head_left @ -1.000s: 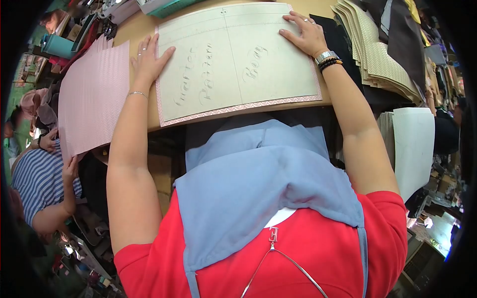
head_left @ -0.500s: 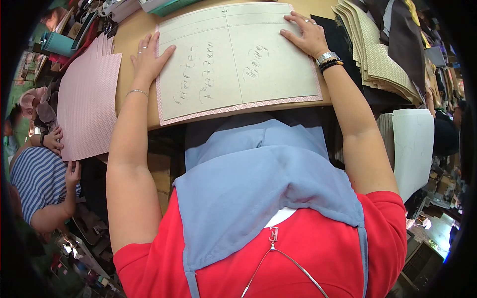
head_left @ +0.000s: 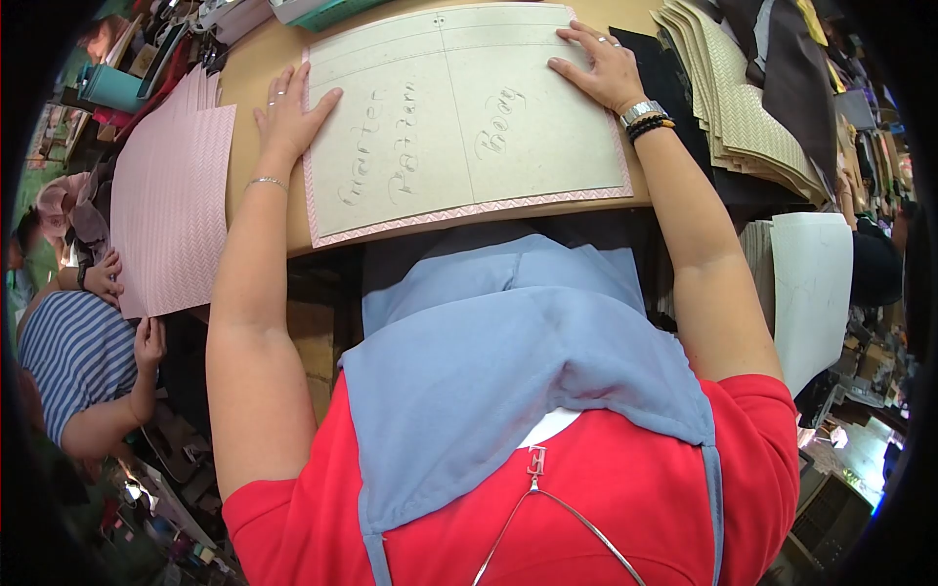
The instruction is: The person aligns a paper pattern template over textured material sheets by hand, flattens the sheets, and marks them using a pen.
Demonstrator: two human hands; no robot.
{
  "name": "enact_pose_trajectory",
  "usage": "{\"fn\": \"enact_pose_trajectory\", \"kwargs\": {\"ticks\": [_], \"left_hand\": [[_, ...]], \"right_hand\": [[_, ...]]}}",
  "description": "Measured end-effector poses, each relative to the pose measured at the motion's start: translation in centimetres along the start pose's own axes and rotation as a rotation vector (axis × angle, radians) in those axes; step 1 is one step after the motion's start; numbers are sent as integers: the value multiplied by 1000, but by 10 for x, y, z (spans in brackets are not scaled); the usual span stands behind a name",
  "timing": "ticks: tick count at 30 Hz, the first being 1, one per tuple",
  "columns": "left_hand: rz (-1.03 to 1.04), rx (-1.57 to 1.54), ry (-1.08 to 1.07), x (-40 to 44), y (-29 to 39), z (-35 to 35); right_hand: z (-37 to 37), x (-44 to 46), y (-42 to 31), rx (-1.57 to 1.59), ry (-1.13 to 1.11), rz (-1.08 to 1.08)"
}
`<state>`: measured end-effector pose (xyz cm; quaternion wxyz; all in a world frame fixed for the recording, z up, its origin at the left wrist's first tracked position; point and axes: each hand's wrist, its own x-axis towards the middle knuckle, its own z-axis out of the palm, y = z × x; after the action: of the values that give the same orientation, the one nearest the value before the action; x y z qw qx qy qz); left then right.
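A pale card pattern (head_left: 410, 146) with handwriting, a centre line and rows of small marks lies on a slightly larger pink woven-textured sheet (head_left: 469, 212). The pink sheet shows as a narrow border along the sides and the near edge. My left hand (head_left: 291, 115) rests with fingers spread on the left edge of the card and sheet. At the upper right, my right hand (head_left: 604, 70) lies with its fingers apart on the card's corner. Both hands press flat and grasp nothing.
Pink woven-textured sheets (head_left: 174, 195) are stacked at the left, where a person in a striped top (head_left: 78, 347) has hands at their edge. Cream textured sheets (head_left: 752, 127) overlap at the right. A teal container (head_left: 327, 12) stands at the far edge of the table (head_left: 256, 73).
Hands, card and pink sheet hold almost the same position. The whole view has shifted very slightly.
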<state>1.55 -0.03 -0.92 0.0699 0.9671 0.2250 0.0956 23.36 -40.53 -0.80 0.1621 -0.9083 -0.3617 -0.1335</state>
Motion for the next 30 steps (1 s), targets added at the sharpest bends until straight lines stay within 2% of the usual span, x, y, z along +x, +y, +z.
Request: {"fn": "enact_pose_trajectory", "kwargs": {"ticks": [3,6,8,9,11,13,14,15,18,21,22,24,25,27,28,30], "left_hand": [[8,13,6,-2,1,0],[20,25,14,-4,0,-1],[31,14,5,-4,0,-3],[38,9,19,-1,2,-4],[56,-1,20,-4,-2,-2],[34,15,-3,-8,4,-7],[26,24,-12,-8,7,-11],[30,19,-16,-7,8,-12],[30,15,-20,-9,9,-10],[21,35,-11,-10,7,-12],[16,49,-27,-15,10,-14],[50,15,-10,-7,11,-12],[83,-24,10,-4,6,-6],[130,-40,54,-4,-9,6],[87,16,19,-7,-1,-3],[28,55,-26,-12,14,-15]], "right_hand": [[0,-1,0,-35,18,-24],[-2,1,-1,78,157,-64],[-28,-2,-20,189,277,-254],[-42,-8,-42,348,226,-316],[-64,-38,-89,531,-114,-369],[-89,-75,-134,556,-372,-408],[-84,-94,-149,496,-299,-520],[-87,-105,-158,476,-345,-529],[-83,-115,-164,417,-548,-364],[-81,-115,-163,410,-347,-470],[-81,-117,-165,398,-354,-457],[-87,-111,-168,303,-540,-428],[-82,-112,-167,443,-342,-474],[-84,-110,-167,367,-511,-387],[-86,-107,-169,333,-597,-361],[-86,-103,-169,373,-505,-414]]}}
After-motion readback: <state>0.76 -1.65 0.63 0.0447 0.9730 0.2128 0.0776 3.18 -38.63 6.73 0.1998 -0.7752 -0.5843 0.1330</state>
